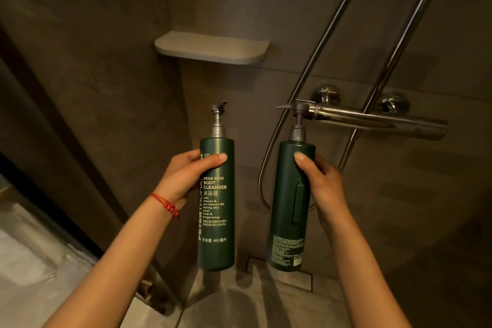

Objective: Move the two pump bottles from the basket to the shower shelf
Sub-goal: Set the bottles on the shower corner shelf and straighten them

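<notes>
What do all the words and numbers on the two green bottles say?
On the body cleanser bottle in the left hand:
"PETER THOMA", running up the side, its end hidden by the thumb
"MEGA-RICH BODY CLEANSER"
"沐浴液"
"with vitamin E pro vitamin B5 leaving skin clean fresh & invigorating"
"净含量: 443毫升"
"SKIN CA", cut off by the thumb
Two small Chinese lines: too blurred.

On the second pump bottle in the right hand:
Back label of fine print: too small to read.

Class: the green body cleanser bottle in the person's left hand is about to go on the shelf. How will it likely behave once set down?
The body cleanser bottle is tall and narrow with a pump on top, so it probably tips easily. Its body keeps its shape in the left hand, so it is likely rigid. The shelf looks flat.
</notes>
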A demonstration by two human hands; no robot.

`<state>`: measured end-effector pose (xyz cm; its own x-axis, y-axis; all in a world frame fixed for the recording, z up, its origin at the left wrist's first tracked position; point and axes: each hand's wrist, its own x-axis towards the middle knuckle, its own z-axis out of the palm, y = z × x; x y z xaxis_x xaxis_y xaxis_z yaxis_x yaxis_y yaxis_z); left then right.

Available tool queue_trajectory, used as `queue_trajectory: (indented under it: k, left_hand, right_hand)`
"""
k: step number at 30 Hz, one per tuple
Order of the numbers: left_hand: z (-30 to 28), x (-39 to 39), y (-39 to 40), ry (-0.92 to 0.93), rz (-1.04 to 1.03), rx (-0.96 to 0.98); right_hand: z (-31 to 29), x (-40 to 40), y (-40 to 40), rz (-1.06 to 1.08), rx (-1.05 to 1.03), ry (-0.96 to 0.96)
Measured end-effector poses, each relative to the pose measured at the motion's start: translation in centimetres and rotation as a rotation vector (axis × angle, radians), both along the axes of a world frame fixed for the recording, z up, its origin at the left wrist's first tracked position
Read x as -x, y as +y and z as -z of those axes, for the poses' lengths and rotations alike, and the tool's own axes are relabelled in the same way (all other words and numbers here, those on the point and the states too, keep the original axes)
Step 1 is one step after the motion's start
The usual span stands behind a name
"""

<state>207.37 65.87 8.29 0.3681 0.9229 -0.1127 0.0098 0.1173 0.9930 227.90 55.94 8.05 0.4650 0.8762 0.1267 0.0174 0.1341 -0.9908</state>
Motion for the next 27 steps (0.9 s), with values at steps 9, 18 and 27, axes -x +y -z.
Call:
queue_trajectory:
  k: [9,18,27]
  left_hand:
    - [-6.8,-0.7,2.1,-0.032,0.02,-0.206]
    - [-12.0,-1.8,4.2,-0.085,-0.029,-0.363]
    - [-17.2,-1.5,7.7,-0.137,-0.104,-0.465]
  right_hand:
    - [-6.4,-1.0,3.0,-0.036,-0.173,-0.086]
    - [-12.0,-2.1,5.6,-0.059,-0.341,-0.144]
    - [-17.6,-2.8,9.1,-0.076,-0.477,-0.192]
